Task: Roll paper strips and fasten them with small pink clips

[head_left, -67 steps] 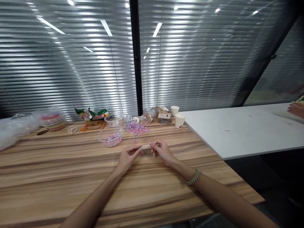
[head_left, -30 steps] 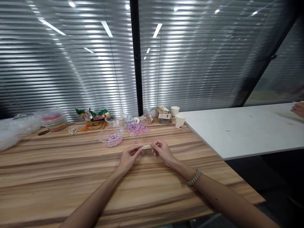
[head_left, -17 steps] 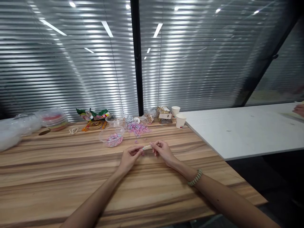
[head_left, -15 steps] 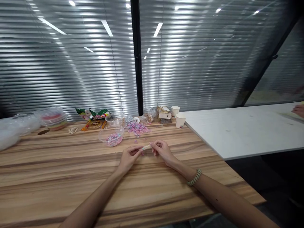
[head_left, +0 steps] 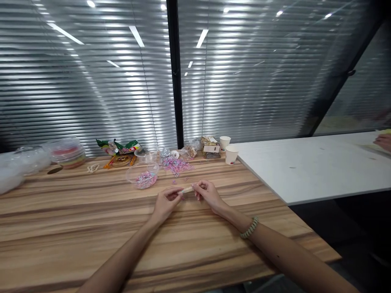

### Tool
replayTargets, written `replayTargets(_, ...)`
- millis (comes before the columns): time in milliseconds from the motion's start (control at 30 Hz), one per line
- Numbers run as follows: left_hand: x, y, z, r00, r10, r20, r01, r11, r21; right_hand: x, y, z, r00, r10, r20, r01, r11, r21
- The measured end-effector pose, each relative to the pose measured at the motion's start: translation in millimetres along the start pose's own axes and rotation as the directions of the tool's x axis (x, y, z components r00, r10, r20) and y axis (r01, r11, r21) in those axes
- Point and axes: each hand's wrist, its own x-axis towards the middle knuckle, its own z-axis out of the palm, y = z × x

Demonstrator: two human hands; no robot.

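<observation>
Between my hands, just above the wooden table (head_left: 91, 228), is a short, thin, pale stick-like piece (head_left: 187, 190), too small to identify. My left hand (head_left: 166, 202) is closed in a pinch on its left end. The fingers of my right hand (head_left: 207, 194) pinch the right end. A few pink bits lie under my fingertips. Beyond my left hand stands a clear round bowl (head_left: 131, 176) with small pink and pastel pieces (head_left: 146, 180) in it. A loose heap of similar pink and purple pieces (head_left: 176, 165) lies to its right.
Two paper cups (head_left: 231, 155) stand at the back right, beside a small box (head_left: 211, 147). Green snack packaging (head_left: 128, 146), stacked lidded tubs (head_left: 67, 154) and clear plastic bags (head_left: 12, 175) line the back left. Another person's hand (head_left: 383, 141) is over the white table (head_left: 330, 171).
Both hands keep their pinch on the pale piece and have barely moved. The whole view has shifted very slightly.
</observation>
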Motion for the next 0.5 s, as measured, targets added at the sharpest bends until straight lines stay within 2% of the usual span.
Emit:
replayTargets(167,-3,8,0.6,1.0,-0.017,0.017,0.017,0.999,-0.032,1,1,-1,1.0,0.005,-0.023,-0.005,1.0,-0.007)
replayTargets(333,-4,14,-1.2,0.999,-0.027,0.025,0.027,1.0,0.006,2,4,-2,1.0,0.004,-0.026,-0.004,1.0,-0.007)
replayTargets(500,-3,14,-1.3,0.995,-0.101,0.028,0.103,0.992,-0.078,1,2,-2,1.0,-0.015,-0.023,0.015,0.999,-0.03)
